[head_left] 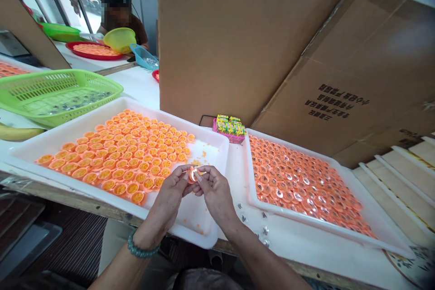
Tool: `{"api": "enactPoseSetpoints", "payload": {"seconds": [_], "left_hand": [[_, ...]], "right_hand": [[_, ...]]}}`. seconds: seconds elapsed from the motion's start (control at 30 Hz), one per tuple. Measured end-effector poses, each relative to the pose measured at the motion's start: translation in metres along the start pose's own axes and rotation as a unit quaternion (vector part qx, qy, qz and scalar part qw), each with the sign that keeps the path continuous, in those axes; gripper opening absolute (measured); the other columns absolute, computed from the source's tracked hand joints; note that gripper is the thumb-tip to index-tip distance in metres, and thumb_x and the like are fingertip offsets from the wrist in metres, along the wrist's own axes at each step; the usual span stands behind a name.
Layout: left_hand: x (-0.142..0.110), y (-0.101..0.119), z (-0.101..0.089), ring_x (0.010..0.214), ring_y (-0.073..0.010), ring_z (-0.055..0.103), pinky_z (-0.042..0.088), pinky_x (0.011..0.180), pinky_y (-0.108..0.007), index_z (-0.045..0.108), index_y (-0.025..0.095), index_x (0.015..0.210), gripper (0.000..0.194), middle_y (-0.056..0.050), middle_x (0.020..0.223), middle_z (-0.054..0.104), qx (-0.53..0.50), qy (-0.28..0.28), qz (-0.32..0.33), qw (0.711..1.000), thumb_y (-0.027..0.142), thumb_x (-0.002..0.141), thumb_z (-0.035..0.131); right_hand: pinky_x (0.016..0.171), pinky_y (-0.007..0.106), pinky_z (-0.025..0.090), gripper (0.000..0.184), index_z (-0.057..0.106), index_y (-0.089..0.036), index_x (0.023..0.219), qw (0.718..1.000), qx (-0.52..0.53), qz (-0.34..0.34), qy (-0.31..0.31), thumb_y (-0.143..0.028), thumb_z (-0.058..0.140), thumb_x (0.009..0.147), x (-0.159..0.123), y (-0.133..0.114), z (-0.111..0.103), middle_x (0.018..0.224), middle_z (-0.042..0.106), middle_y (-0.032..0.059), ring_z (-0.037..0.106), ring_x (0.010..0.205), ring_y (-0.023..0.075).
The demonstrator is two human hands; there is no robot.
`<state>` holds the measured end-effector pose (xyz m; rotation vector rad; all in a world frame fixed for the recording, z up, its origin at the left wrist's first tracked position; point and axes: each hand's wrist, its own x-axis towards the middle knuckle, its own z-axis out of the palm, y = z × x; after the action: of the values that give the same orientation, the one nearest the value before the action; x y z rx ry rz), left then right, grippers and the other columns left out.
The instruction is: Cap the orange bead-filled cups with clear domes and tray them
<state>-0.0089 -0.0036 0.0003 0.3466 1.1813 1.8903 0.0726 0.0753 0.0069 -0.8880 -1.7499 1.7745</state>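
Between the fingertips of my left hand [176, 185] and my right hand [215, 190] is a small orange cup [192, 175] with a shiny face. Both hands are closed on it, above the near right end of a white tray [222, 152]. In that tray lie many orange cups with yellow filling [118, 174], packed side by side. A second white tray [249, 172], to the right, bears orange cups with shiny silvery tops [302, 190]. Small silvery pieces [264, 231] are scattered on the table beside my right forearm.
A green basket [84, 77] with clear pieces stands at left, near a banana [18, 133]. A pink basket of yellow-green packets [231, 126] sits between the trays. Cardboard [231, 31] stands behind. Across the table, a person [139, 31] sits by a red tray [95, 56].
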Motion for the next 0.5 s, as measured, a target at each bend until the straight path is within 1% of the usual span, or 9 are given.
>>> {"api": "enactPoseSetpoints", "payload": {"seconds": [0.17, 0.33, 0.4, 0.5], "left_hand": [[0.001, -0.005, -0.002, 0.068, -0.0125, 0.057, 0.05, 0.073, -0.029, 0.063, 0.017, 0.093, 0.02, -0.003, 0.085, 0.065, 0.021, -0.007, 0.026, 0.999, 0.031, 0.079, 0.059], [-0.002, -0.002, -0.001, 0.071, -0.0131, 0.057, 0.05, 0.074, -0.028, 0.063, 0.018, 0.092, 0.02, -0.003, 0.087, 0.064, 0.024, -0.016, 0.027, 0.999, 0.032, 0.078, 0.061], [-0.003, 0.001, 0.001, 0.072, -0.0134, 0.057, 0.049, 0.074, -0.028, 0.063, 0.017, 0.093, 0.023, -0.003, 0.085, 0.064, 0.024, -0.023, 0.023, 0.999, 0.033, 0.078, 0.062], [-0.005, 0.002, 0.002, 0.069, -0.0136, 0.058, 0.049, 0.07, -0.027, 0.06, 0.017, 0.097, 0.03, -0.001, 0.075, 0.064, 0.057, -0.02, 0.018, 0.998, 0.033, 0.074, 0.068]], "right_hand": [[0.052, 0.021, 0.047, 0.015, 0.057, -0.019, 0.09, 1.0, -0.002, -0.021, 0.012, -0.031, 0.059, 0.081, -0.003, 0.003, 0.005, 0.058, 0.057, -0.0039, 0.056, 0.052, 0.0105], [0.054, 0.022, 0.047, 0.014, 0.056, -0.02, 0.088, 0.998, 0.006, -0.046, 0.034, -0.032, 0.058, 0.082, -0.005, 0.008, 0.008, 0.06, 0.056, -0.0041, 0.057, 0.054, 0.0109], [0.052, 0.023, 0.047, 0.015, 0.055, -0.02, 0.088, 0.999, 0.016, -0.037, 0.018, -0.033, 0.058, 0.081, -0.004, 0.009, 0.004, 0.059, 0.056, -0.0042, 0.056, 0.053, 0.0111], [0.051, 0.023, 0.045, 0.019, 0.053, -0.02, 0.092, 0.999, 0.032, -0.011, -0.028, -0.03, 0.06, 0.078, -0.001, 0.01, -0.007, 0.059, 0.055, -0.0047, 0.056, 0.053, 0.0114]]}}
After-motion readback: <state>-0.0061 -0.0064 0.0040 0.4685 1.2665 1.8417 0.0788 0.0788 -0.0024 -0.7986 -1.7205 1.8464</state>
